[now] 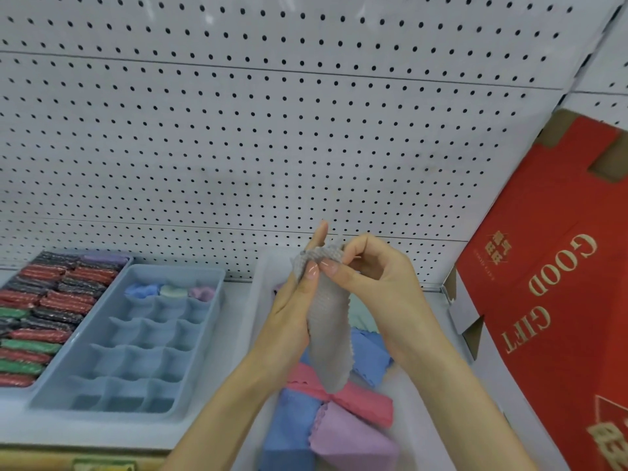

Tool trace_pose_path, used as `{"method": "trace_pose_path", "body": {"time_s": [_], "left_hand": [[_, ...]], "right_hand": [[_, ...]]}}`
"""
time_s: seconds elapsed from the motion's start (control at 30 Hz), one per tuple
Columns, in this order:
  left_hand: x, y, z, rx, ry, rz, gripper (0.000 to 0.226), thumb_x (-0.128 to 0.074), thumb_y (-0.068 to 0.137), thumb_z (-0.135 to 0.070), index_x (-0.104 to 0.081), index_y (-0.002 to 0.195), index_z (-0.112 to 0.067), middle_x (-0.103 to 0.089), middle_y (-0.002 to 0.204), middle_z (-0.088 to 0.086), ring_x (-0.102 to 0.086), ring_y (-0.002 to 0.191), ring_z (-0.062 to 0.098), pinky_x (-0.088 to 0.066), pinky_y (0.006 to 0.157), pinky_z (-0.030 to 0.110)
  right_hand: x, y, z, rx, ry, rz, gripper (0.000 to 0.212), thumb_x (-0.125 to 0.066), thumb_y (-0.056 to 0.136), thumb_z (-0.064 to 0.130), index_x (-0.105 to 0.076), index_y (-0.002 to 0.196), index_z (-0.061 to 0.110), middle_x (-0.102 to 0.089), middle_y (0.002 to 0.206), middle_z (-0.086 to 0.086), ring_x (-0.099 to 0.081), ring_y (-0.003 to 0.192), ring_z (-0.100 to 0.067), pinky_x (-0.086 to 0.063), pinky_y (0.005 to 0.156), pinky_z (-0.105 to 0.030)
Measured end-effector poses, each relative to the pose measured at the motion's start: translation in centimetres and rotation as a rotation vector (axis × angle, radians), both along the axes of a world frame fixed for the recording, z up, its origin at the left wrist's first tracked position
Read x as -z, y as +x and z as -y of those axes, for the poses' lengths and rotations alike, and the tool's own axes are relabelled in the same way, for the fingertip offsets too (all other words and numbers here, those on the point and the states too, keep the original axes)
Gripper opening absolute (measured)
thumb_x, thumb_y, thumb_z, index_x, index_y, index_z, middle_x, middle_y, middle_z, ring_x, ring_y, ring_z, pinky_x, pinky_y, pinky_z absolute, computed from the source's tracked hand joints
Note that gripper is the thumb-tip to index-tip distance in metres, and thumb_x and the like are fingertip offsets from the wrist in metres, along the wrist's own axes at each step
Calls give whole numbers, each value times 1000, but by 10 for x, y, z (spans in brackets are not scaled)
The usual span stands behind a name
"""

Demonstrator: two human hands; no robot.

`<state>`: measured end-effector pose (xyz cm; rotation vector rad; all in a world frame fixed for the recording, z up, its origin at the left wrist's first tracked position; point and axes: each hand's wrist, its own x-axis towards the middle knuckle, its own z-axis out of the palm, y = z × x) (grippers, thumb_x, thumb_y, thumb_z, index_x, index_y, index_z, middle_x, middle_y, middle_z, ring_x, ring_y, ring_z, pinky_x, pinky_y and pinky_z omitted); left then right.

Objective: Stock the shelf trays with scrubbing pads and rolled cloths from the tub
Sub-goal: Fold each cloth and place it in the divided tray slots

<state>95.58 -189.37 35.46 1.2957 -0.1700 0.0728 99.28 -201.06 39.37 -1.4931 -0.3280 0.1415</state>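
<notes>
Loose cloths (pixel 350 440) are waiting in the tub (pixel 249 317) beneath us as we are holding a grey cloth (pixel 329 334) above it, left hand (pixel 292 311) and right hand (pixel 377 277) both with the grip pinching its top edge so it is hanging straight, likely ready for rolling into the divided tray (pixel 136 362).

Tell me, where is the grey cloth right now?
Head view, centre: the grey cloth hangs pinched between the left hand and right hand, over the tub, right of the blue tray.
</notes>
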Motion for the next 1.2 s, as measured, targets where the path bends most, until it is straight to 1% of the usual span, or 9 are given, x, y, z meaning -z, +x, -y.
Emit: {"method": "trace_pose_path", "body": {"time_s": [0.23, 0.33, 0.47, 0.63, 0.7, 0.8, 0.9, 1.0, 1.2], "left_hand": [[2, -3, 0, -19, 13, 21, 40, -43, 92, -49, -44, 132, -54, -45, 146, -7, -41, 136, 17, -24, 115, 48], [-1, -7, -1, -5, -47, -11, 39, -42, 92, -40, -51, 129, -50, -55, 137, -4, -49, 129, 15, -32, 112, 46], [-2, -8, -10, -4, -54, -2, 41, -65, 84, -26, -59, 123, -37, -64, 124, 2, -60, 113, 18, -48, 94, 38], [-5, -6, -30, -16, 16, 23, 21, -74, 65, -23, -68, 85, -29, -66, 86, -3, -61, 79, 11, -51, 70, 21], [-7, -7, -35, -13, 76, 36, 13, -75, 64, -24, -65, 73, -27, -61, 78, -1, -55, 73, 10, -47, 66, 19], [-10, -8, -38, -48, 179, 17, 18, -76, 61, -28, -58, 64, -25, -54, 68, 0, -47, 64, 12, -40, 60, 18], [-14, -9, -38, -70, 236, -44, 27, -79, 56, -32, -55, 65, -26, -50, 64, 6, -44, 63, 18, -38, 63, 30], [-19, -9, -38, -112, 307, -45, 33, -90, 57, -19, -60, 70, -21, -60, 61, -8, -51, 58, 8, -43, 58, 17], [-28, -11, -34, -192, 372, -7, 14, -77, 69, -2, -67, 68, -12, -64, 60, -11, -56, 58, 1, -44, 58, 9]], "right_hand": [[5, -4, -8, 151, -10, 124, 26, -76, 73, 1, -58, 65, 18, -59, 64, 6, -53, 63, -10, -43, 59, -18], [5, -6, -7, 148, 22, 89, 22, -76, 73, 0, -59, 67, 14, -61, 64, 2, -56, 63, -9, -45, 59, -18], [4, -9, -2, 56, 89, -16, 20, -72, 77, 2, -56, 70, 10, -61, 59, 3, -55, 59, -9, -45, 57, -19], [6, -12, 9, 10, 113, -79, 19, -73, 72, 10, -54, 69, 12, -63, 62, -1, -56, 62, -14, -44, 63, -29], [7, -14, 12, 14, 114, -96, 20, -74, 66, 17, -55, 70, 13, -63, 64, -3, -54, 63, -15, -42, 66, -32], [8, -16, 17, 20, 120, -116, 20, -74, 63, 20, -57, 71, 14, -63, 67, -6, -53, 64, -15, -41, 67, -30], [7, -18, 21, 36, 109, -119, 18, -74, 63, 21, -57, 68, 17, -60, 66, -6, -50, 62, -13, -40, 63, -25], [6, -19, 28, 50, 91, -113, 18, -74, 67, 16, -56, 69, 15, -61, 68, -8, -52, 62, -13, -42, 62, -23], [7, -23, 36, 84, 99, -135, 21, -74, 68, 14, -56, 59, 20, -60, 68, -13, -53, 62, -17, -45, 60, -23]]}}
